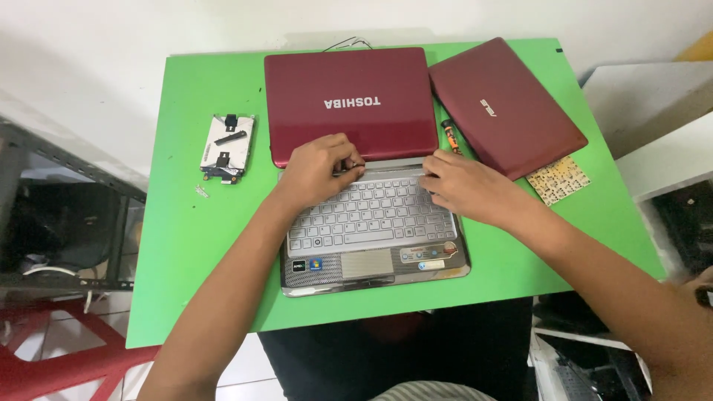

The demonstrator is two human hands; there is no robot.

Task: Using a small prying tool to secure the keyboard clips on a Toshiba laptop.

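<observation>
A silver laptop base (375, 263) with a grey keyboard (371, 219) lies on the green table (193, 245). A dark red laptop lid (349, 104) lies flat beyond it, face down. My left hand (321, 167) rests at the top left edge of the keyboard, fingers curled against the strip below the lid. My right hand (464, 186) presses on the top right corner of the keyboard, fingers bent. Neither hand visibly holds a loose item.
A second dark red laptop (505, 104) lies closed at the right rear, a small orange-black tool (451, 136) beside it and a beige perforated board (558, 180) in front. A hard drive in its bracket (226, 147) lies at the left. Shelves and clutter flank the table.
</observation>
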